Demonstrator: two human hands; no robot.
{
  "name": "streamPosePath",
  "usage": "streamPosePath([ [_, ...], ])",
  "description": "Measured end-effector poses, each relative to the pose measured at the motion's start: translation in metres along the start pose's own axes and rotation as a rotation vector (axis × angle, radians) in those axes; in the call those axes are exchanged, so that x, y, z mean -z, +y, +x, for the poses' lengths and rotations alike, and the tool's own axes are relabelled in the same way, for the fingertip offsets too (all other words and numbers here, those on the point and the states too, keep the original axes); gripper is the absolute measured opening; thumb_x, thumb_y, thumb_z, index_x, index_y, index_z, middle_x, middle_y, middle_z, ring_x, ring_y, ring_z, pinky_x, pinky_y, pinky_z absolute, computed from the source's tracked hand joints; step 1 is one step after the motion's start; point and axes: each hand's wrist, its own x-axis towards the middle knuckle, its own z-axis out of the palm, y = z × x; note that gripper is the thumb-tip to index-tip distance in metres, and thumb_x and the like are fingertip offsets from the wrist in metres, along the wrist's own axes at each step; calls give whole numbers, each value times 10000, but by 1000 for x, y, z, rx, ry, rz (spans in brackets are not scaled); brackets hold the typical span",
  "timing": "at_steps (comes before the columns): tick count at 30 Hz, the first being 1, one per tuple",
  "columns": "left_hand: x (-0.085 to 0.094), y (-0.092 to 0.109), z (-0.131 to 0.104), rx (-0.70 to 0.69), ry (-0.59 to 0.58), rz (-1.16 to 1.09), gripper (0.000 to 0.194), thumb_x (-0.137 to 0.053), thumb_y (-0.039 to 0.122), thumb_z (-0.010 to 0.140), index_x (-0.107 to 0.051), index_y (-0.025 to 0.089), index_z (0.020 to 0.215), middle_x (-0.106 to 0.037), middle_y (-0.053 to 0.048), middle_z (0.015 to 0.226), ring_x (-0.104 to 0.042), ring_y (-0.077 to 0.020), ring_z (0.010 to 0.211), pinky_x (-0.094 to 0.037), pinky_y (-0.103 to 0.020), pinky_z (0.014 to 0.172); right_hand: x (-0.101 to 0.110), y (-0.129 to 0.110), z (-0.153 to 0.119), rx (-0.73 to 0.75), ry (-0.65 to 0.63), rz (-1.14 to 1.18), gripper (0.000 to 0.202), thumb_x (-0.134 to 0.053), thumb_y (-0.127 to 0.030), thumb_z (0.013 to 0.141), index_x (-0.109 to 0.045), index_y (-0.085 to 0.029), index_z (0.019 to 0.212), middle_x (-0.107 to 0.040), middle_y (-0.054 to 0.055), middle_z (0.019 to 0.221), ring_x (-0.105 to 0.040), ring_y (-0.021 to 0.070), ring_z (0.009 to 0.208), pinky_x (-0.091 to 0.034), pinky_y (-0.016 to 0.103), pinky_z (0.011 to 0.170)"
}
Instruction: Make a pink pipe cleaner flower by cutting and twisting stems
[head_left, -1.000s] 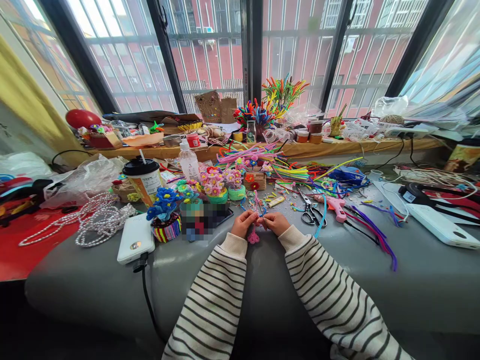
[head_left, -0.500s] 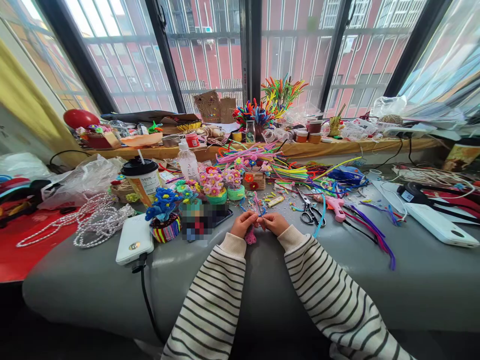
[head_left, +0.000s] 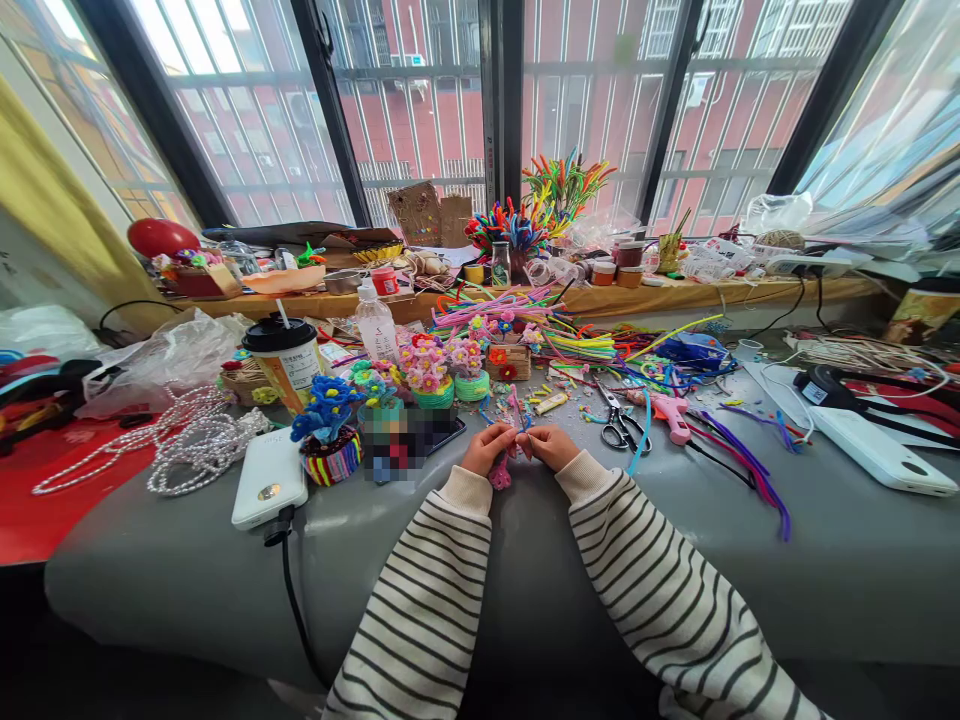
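Note:
My left hand (head_left: 487, 449) is closed on a pink fuzzy pipe-cleaner flower piece (head_left: 500, 474), whose looped end hangs below the fingers. Close against it, my right hand (head_left: 547, 446) pinches at the same piece, fingertips together. Pink and bluish pipe-cleaner ends stick up between the two hands. How the fingers grip them is too small to make out. Right of my hands lie black scissors (head_left: 618, 424) and a pink glue gun (head_left: 672, 416). On the left, a dark phone (head_left: 444, 436) lies partly blurred out.
Pots of pipe-cleaner flowers (head_left: 424, 366), a blue flower pot (head_left: 330, 462), a white power bank (head_left: 271, 480) and a lidded cup (head_left: 283, 362) stand to the left. Behind lies a heap of colourful pipe cleaners (head_left: 510, 308). Purple stems (head_left: 739, 455) lie on the right.
My hands stay in nearly the same place. The pink piece between them has shifted very slightly.

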Motion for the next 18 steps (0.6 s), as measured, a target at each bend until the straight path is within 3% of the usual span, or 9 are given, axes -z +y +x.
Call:
streamPosePath([
  [5, 1, -2, 1, -9, -10, -20, 193, -532, 324, 587, -507, 134, 566, -465, 40, 450, -412, -52, 442, -295, -195, 487, -2, 6, 1, 7, -35, 52, 536, -278, -623, 604, -421, -133, 438, -330, -41, 403, -268, 43, 383, -212, 180, 381],
  [10, 1, -1, -1, -26, -115, 26, 186, -507, 301, 619, -517, 120, 581, -523, 6, 528, -423, -58, 467, -300, -198, 493, -1, 4, 0, 24, -81, 139, 580, -212, -668, 579, -425, -137, 478, -283, -52, 393, -241, 43, 355, -188, 187, 359],
  [18, 0, 0, -1, -14, -30, 26, 185, -524, 313, 599, -518, 130, 572, -461, 36, 452, -404, -51, 441, -296, -193, 488, -1, 1, -1, -20, -12, 86, 524, -289, -645, 572, -361, -152, 411, -286, -52, 368, -228, 40, 351, -181, 191, 360],
])
